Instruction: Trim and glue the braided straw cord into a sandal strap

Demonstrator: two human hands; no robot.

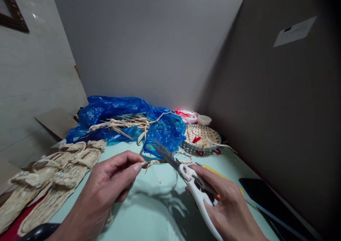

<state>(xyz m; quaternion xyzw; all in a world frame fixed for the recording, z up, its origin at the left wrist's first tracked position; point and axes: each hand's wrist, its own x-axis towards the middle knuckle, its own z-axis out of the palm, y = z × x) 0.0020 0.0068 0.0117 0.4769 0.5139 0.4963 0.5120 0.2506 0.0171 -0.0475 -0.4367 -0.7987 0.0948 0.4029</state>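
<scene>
Between thumb and fingers, my left hand [114, 177] pinches one end of a braided straw cord [154, 162]. The cord runs rightward over the pale green tabletop [144, 212] and passes by the scissor blades. My right hand [226, 195] grips white-handled scissors [186, 173], with fingers in the handle loops. Their dark blades point up and left, slightly parted, close to the cord. Whether the blades touch the cord I cannot tell. A small straw scrap [160, 180] lies on the table below the cord.
Woven straw slippers [77, 163] lie at left. Behind my hands are a blue plastic bag [119, 106] with loose straw strands [125, 123], a shallow woven basket [205, 138] and a small white cup [204, 120]. A yellow tool [213, 171] and a dark flat object [277, 202] lie right. Grey panels stand behind.
</scene>
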